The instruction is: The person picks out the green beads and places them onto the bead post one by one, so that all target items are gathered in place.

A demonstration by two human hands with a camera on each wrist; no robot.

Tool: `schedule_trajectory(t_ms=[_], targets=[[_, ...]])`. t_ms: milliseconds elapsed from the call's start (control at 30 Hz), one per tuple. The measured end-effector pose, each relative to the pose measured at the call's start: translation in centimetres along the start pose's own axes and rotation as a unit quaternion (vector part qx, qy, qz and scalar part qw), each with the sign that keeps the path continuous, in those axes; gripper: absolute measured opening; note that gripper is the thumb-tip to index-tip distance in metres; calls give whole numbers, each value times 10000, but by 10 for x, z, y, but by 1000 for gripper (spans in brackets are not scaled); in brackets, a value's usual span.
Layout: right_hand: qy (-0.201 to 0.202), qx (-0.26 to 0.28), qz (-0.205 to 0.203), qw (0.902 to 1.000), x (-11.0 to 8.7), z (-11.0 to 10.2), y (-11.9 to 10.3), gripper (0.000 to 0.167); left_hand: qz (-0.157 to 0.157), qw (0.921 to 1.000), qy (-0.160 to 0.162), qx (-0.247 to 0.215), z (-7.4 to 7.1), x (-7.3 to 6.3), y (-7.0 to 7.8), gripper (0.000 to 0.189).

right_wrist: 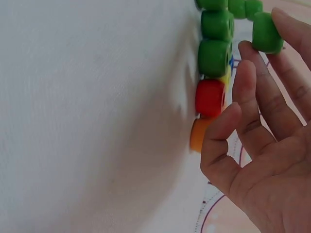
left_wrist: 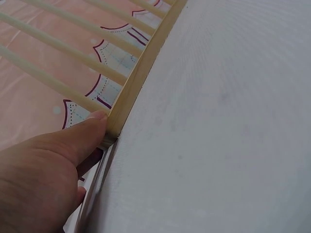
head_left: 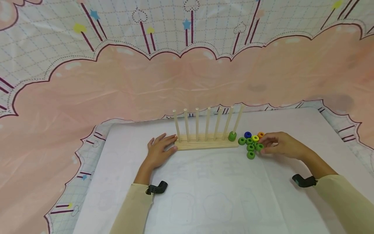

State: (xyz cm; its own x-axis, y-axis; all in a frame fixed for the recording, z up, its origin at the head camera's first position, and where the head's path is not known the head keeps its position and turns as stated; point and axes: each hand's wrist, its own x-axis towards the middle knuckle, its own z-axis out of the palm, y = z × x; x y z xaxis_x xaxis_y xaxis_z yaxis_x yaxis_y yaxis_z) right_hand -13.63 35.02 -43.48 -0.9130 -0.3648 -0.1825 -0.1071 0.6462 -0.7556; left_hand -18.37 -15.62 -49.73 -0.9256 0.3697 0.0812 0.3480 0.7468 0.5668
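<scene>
A wooden peg rack [head_left: 207, 146] with several upright pegs stands on the white-covered table. My left hand [head_left: 159, 151] grips its left end, thumb at the front corner and index finger at the back one. In the left wrist view, the thumb [left_wrist: 82, 133] presses against the base [left_wrist: 138, 77]. My right hand [head_left: 279, 145] pinches a green bead [right_wrist: 267, 34] between thumb and fingertips, raised off the table beside the loose beads. Green beads [head_left: 232, 136] sit at the bottom of the rightmost peg.
Several loose green beads [head_left: 250, 155] lie right of the rack, with a blue bead [head_left: 247, 135], a yellow bead [head_left: 255, 138] and an orange bead [head_left: 261, 134]. A red bead [right_wrist: 210, 97] shows in the right wrist view. A patterned cloth [head_left: 187, 84] hangs behind the table.
</scene>
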Motion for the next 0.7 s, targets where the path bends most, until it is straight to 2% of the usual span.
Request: schedule_trajectory(t_ms=[200,700], targets=[[105,-90,162,9998,0,4,-7,35,-36,10000,-17,16,0,0,-1,50],[382,-59,-467,9982,0,12,-25,27,-21,10000,0,-16,0,1,1,50]])
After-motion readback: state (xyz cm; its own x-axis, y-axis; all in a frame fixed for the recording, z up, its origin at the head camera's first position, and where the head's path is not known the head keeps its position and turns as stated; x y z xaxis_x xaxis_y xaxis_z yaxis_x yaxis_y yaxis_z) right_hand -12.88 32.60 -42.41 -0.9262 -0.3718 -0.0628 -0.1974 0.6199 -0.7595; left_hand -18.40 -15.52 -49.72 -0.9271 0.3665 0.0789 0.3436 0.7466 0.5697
